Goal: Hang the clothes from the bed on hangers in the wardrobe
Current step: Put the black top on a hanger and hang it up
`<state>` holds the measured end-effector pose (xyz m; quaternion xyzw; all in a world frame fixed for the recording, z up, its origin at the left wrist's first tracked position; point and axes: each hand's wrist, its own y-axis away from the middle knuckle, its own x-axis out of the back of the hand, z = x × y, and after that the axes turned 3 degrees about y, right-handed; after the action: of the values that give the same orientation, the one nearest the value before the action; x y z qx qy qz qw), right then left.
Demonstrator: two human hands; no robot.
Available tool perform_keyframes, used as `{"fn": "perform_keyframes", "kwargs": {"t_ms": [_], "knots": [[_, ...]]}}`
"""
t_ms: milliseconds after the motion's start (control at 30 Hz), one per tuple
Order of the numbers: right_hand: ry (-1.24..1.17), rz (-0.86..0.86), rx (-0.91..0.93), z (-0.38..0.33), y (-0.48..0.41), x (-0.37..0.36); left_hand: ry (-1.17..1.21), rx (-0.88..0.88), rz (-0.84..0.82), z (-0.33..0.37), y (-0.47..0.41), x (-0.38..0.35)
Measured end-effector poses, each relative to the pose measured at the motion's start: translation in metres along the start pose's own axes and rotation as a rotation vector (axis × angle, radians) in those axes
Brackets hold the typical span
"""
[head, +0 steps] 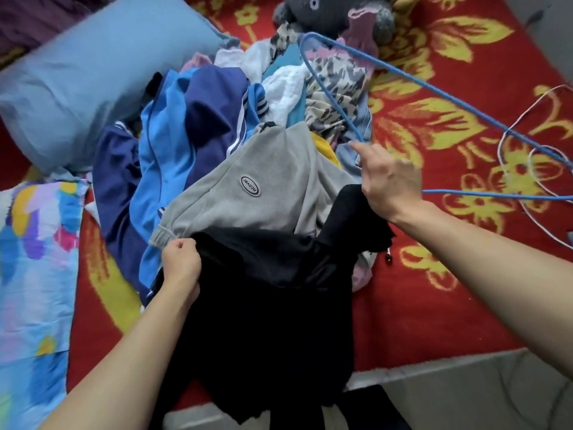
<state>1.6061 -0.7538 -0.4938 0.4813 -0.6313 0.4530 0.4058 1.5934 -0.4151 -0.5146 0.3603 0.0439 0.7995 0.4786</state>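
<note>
Black garment (273,305): nearest us, stretched between both grips; its lower part hangs over the bed (465,290) edge. We see no hanger in it yet.
Left grip (181,262): fingers curled tight, pinching the garment's left edge.
Right grip (387,178): clasps the garment's other edge, index finger straight.
Blue hanger (428,85): its wire meets that fingertip and runs out right of the right grip. We cannot tell if it sits in the palm.
Grey sweatshirt (248,187): just beyond, between the grips, atop the pile.
Clothes pile (192,125): beyond both grips; blue, navy, white and patterned pieces, all unhung.
White hangers (499,153): right of the right grip, well apart, bare on the bed.
Progress: we judge it early, with one garment in hand, the pile left, and the wardrobe out of view.
</note>
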Motion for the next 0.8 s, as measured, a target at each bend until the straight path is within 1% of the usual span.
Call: {"fn": "perform_keyframes", "kwargs": {"t_ms": [33,67,167,200,233,267,333,367,400,433,467,500,533,567,600,633,700,767,800], "knots": [[0.093,-0.038,0.009,-0.005,-0.007,0.003,0.008,0.016,0.044,0.0,-0.001,0.006],[0.198,-0.126,-0.009,-0.007,-0.013,0.005,-0.011,0.016,0.075,0.0,0.0,0.013],[0.555,-0.495,-0.074,0.003,-0.029,0.018,-0.164,-0.088,0.114,-0.006,-0.002,0.034],[0.609,-0.605,-0.076,0.008,-0.03,0.021,-0.217,-0.11,0.109,-0.009,-0.003,0.038],[0.592,-0.708,-0.078,0.013,-0.031,0.021,-0.269,-0.128,0.092,-0.012,-0.003,0.039],[0.494,-0.81,-0.076,0.017,-0.03,0.018,-0.305,-0.147,0.065,-0.014,-0.003,0.038],[0.166,-0.982,-0.128,0.017,-0.026,0.01,-0.317,-0.181,-0.013,-0.015,0.001,0.03],[-0.015,-1.027,-0.187,0.015,-0.022,0.01,-0.321,-0.193,-0.064,-0.013,0.006,0.024],[-0.171,-1.05,-0.266,0.012,-0.019,0.011,-0.357,-0.216,-0.101,-0.01,0.011,0.018],[-0.273,-1.036,-0.331,0.01,-0.016,0.014,-0.424,-0.281,-0.103,-0.007,0.016,0.012],[-0.344,-1.007,-0.362,0.009,-0.014,0.014,-0.493,-0.387,-0.078,-0.003,0.023,0.007],[-0.375,-0.962,-0.355,0.008,-0.013,0.015,-0.518,-0.52,-0.054,0.001,0.03,0.0],[-0.401,-0.898,-0.337,0.006,-0.011,0.014,-0.494,-0.645,-0.068,0.006,0.038,-0.007],[-0.45,-0.829,-0.334,0.002,-0.009,0.015,-0.462,-0.734,-0.138,0.01,0.046,-0.016],[-0.52,-0.773,-0.349,-0.003,-0.006,0.014,-0.432,-0.788,-0.264,0.013,0.053,-0.027],[-0.576,-0.728,-0.356,-0.009,-0.005,0.014,-0.426,-0.8,-0.418,0.016,0.063,-0.038],[-0.63,-0.682,-0.372,-0.017,-0.004,0.015,-0.523,-0.766,-0.706,0.016,0.079,-0.063],[-0.711,-0.645,-0.424,-0.016,-0.008,0.019,-0.63,-0.663,-0.929,0.014,0.091,-0.083],[-0.786,-0.639,-0.469,-0.015,-0.011,0.023,-0.626,-0.586,-1.011,0.011,0.094,-0.088]]}}
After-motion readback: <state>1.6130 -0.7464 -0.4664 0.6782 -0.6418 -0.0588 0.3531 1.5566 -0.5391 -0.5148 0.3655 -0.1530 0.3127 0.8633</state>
